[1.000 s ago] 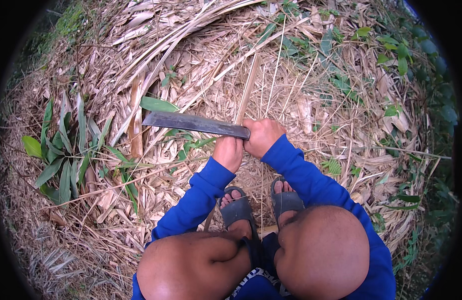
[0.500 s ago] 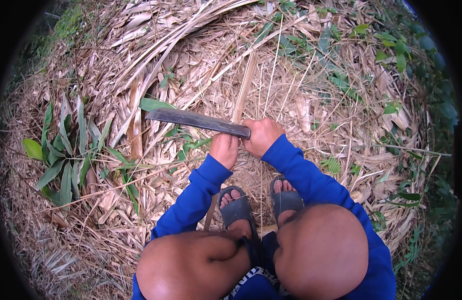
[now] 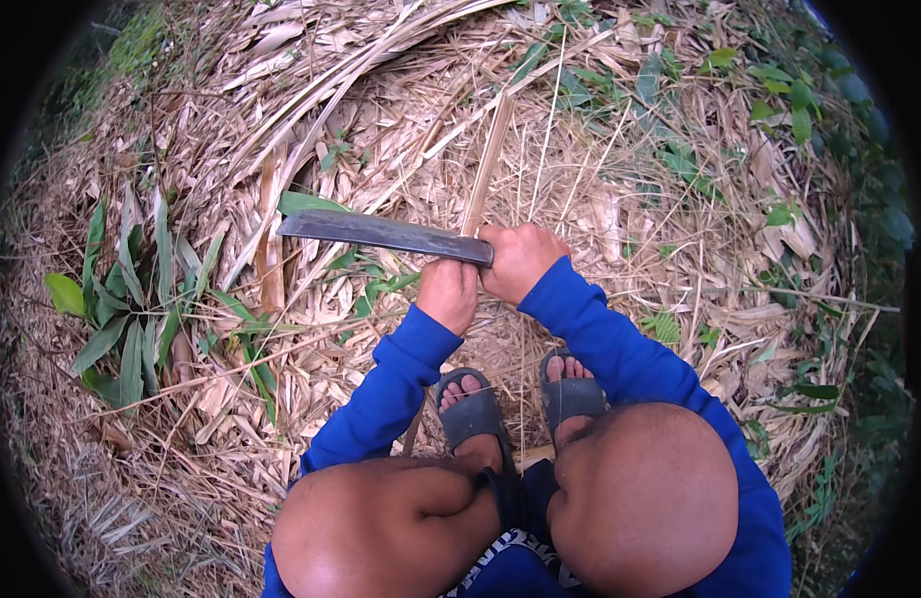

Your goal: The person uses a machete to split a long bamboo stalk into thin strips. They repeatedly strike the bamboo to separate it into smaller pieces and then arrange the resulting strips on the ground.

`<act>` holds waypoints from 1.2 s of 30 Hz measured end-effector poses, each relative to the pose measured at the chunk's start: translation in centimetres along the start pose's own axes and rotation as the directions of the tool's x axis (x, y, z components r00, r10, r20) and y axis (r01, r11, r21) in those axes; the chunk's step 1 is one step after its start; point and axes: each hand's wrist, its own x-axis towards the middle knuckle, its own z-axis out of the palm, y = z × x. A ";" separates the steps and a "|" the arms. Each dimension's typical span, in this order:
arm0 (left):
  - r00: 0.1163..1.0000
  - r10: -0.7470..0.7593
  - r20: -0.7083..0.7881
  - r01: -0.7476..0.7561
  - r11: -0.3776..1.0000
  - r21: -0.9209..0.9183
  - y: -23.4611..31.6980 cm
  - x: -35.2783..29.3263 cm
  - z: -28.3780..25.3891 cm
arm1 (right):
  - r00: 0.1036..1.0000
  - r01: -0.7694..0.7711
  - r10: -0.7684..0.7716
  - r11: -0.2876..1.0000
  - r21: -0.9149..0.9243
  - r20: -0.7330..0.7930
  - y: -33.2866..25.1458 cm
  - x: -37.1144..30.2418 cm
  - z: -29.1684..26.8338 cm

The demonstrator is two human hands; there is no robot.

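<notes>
My right hand [image 3: 525, 261] is closed at the butt end of a machete [image 3: 381, 236]; its handle is hidden in the fist. The dark, worn blade reaches left, level above the ground. A pale split strip of wood or bamboo [image 3: 488, 164] points away from me and passes under the blade near its butt end. Just below the blade, my left hand [image 3: 447, 296] is closed, with the strip's near end running into it. The fingers there are partly covered, and the two hands almost touch.
Dry leaves and stalks [image 3: 620, 299] litter the ground. A green broad-leaved plant [image 3: 131, 329] grows at the left, and leafy growth [image 3: 799, 100] lines the right. Long dry stems [image 3: 351, 75] lie at the far side. My sandalled feet [image 3: 473, 414] and bent knees [image 3: 645, 498] are close below.
The machete has shifted slightly left, and its blade has tilted so more of its face shows. The strip's far end has slid a little farther away. Both hands keep their hold.
</notes>
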 end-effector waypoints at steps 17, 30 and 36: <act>0.999 -0.029 0.029 0.028 0.998 0.051 0.2 0.1 0.2 | 0.998 -0.047 0.046 0.999 0.014 0.033 0.0 -0.6 0.1; 0.993 0.114 -0.012 -0.112 0.988 0.108 -1.1 -0.9 1.0 | 0.990 -0.112 0.112 0.994 -0.006 0.091 0.1 -0.6 0.5; 0.984 0.168 -0.057 -0.163 0.983 0.086 -1.2 -1.1 1.0 | 0.987 -0.142 0.144 0.989 -0.025 0.074 1.3 -0.9 1.5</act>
